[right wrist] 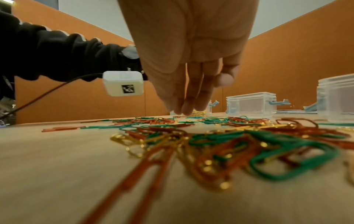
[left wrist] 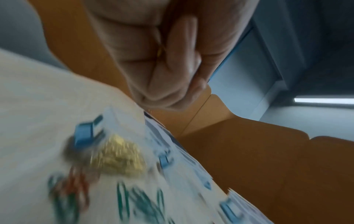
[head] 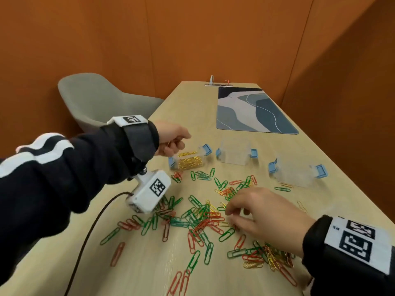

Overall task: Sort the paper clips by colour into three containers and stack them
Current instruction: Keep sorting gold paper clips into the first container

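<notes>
Three clear containers with blue clasps stand in a row on the table (head: 149, 263). The left container (head: 189, 160) holds gold paper clips; the middle one (head: 235, 153) and the right one (head: 297, 171) look empty. My left hand (head: 174, 142) hovers over the left container's near-left end, fingers curled. The left wrist view shows a gold clip (left wrist: 161, 50) tucked between those fingers. Red, green and gold clips (head: 203, 216) lie scattered in front. My right hand (head: 232, 212) reaches down with fairly straight fingers (right wrist: 182, 109), their tips at the pile; no clip shows in them.
A blue-grey patterned mat (head: 252, 110) lies at the far end of the table, with a socket strip (head: 218, 83) at the far edge. A grey chair (head: 102, 101) stands to the left. A black cable (head: 89, 231) hangs from the left wrist camera. Orange partitions enclose the table.
</notes>
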The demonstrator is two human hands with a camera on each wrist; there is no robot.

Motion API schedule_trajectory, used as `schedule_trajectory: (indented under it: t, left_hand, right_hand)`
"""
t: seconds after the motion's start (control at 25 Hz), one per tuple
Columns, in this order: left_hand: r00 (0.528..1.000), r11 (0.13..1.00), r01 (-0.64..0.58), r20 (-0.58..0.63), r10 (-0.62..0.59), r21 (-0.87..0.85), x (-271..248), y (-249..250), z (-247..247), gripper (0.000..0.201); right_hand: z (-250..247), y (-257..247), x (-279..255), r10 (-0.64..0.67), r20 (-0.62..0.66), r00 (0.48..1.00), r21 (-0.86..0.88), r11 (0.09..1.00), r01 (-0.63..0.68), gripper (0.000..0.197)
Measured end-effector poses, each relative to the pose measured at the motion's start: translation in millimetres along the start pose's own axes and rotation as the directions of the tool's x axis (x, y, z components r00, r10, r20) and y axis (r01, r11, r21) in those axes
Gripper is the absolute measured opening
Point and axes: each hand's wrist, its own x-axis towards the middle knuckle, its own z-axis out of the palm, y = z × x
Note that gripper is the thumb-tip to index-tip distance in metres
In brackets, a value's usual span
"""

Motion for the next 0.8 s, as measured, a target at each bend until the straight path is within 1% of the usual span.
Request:
schedule_trajectory:
  t: [0.08,0.12,0.2,0.24,0.32,0.36,0.4,0.44,0.48,0.52,0.56,0.6,0.68,0.76,0.8]
  left_hand:
    - [0.989,0.995,-0.082,-0.118,0.087,0.05,14.2,15.2,2.7,0.035]
    - [0.98,0.989,-0.117,-0.15,0.13,0.093,20.2,19.2,6.9,0.033]
    - [0.965,0.958,-0.167,-0.159,0.208,0.235,33.4,19.9,16.3,0.029]
    - [0.958,0.922,-0.181,-0.152,0.244,0.342,38.1,17.3,19.5,0.029]
    - [0.931,0.814,-0.192,-0.16,0.327,0.549,38.8,13.1,19.9,0.032]
    - [0.907,0.766,-0.195,-0.183,0.378,0.613,34.9,12.5,18.5,0.033]
    - [0.882,0.739,-0.21,-0.202,0.425,0.64,28.0,12.5,16.6,0.032]
    - [0.869,0.734,-0.237,-0.199,0.453,0.637,19.7,11.6,14.7,0.028]
    - [0.874,0.736,-0.264,-0.167,0.455,0.623,10.2,7.9,14.8,0.024]
    - [0.891,0.73,-0.288,-0.107,0.442,0.619,0.3,1.1,16.8,0.018]
    - [0.909,0.705,-0.305,-0.025,0.416,0.64,-8.7,-9.1,21.0,0.013]
    - [0.92,0.66,-0.324,0.064,0.386,0.678,-15.7,-20.3,26.5,0.009]
    - [0.918,0.552,-0.375,0.215,0.334,0.745,-26.3,-40.3,37.5,0.003]
    - [0.909,0.46,-0.407,0.301,0.287,0.789,-29.5,-53.2,44.9,0.017]
    - [0.909,0.419,-0.41,0.322,0.267,0.81,-30.1,-56.4,46.5,0.019]
  right_hand:
    - [0.5,1.0,1.3,0.022,0.032,0.999,0.003,1.0,-0.022,0.022]
    - [0.5,2.1,1.6,0.028,0.04,0.999,0.002,1.0,-0.028,0.021]
    - [0.1,3.3,1.3,0.036,0.056,0.998,0.015,0.999,-0.037,0.021]
    - [0.3,3.6,1.3,0.032,0.062,0.998,0.026,0.999,-0.034,0.021]
    - [0.0,3.2,1.6,0.021,0.072,0.997,0.049,0.999,-0.024,0.023]
    - [-0.2,3.2,2.0,0.021,0.083,0.996,0.056,0.998,-0.026,0.024]
    - [-0.1,3.7,2.8,0.024,0.092,0.995,0.056,0.998,-0.029,0.024]
    - [0.1,4.3,3.9,0.025,0.098,0.995,0.053,0.998,-0.031,0.022]
    - [0.7,5.3,5.3,0.022,0.098,0.995,0.053,0.998,-0.028,0.018]
    - [1.0,6.4,7.0,0.017,0.091,0.996,0.053,0.998,-0.022,0.013]
    - [1.5,7.1,8.8,0.013,0.086,0.996,0.051,0.999,-0.017,0.01]
    - [1.5,7.3,9.8,0.011,0.084,0.996,0.046,0.999,-0.014,0.009]
    - [1.4,7.8,10.9,0.015,0.081,0.997,0.036,0.999,-0.018,0.012]
    - [1.3,9.8,10.8,0.032,0.053,0.998,0.059,0.998,-0.035,0.012]
    - [0.7,11.3,10.6,0.047,0.03,0.998,0.088,0.995,-0.05,0.012]
